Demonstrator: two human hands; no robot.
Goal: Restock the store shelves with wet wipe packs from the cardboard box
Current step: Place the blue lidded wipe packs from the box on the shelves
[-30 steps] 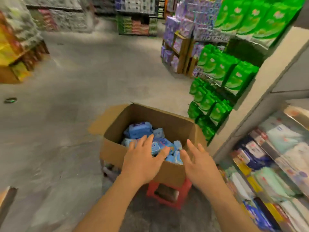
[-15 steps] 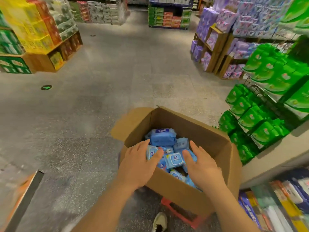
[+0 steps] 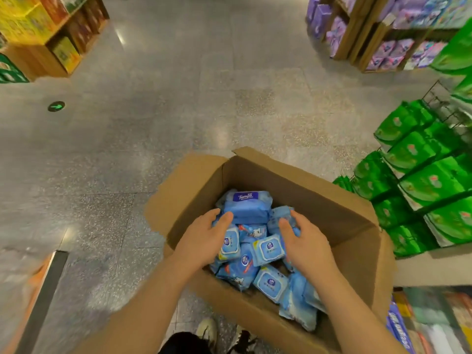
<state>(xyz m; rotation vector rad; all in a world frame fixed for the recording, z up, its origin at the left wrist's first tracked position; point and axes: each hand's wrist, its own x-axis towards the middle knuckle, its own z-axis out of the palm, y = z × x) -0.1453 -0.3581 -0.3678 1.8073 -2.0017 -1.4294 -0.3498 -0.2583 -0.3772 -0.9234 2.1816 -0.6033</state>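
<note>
Inside the matte cardboard box (image 3: 319, 200), left hand (image 3: 204, 241) and right hand (image 3: 306, 247), fingers relaxed, rest on glossy, pillowy blue wipe packs (image 3: 267, 250).

Grey speckled floor (image 3: 178, 98); green packs (image 3: 421, 172) shelved right.

Both hands' palms hide some wet wipe packs (image 3: 267, 249); right-hand shelves (image 3: 434, 318) are blurred, edge-cropped.

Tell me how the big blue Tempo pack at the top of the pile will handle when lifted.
The Tempo pack looks like soft, wrinkled film, so it will probably sag and feel slippery. It sits loosely on smaller packs, which may shift.
</note>
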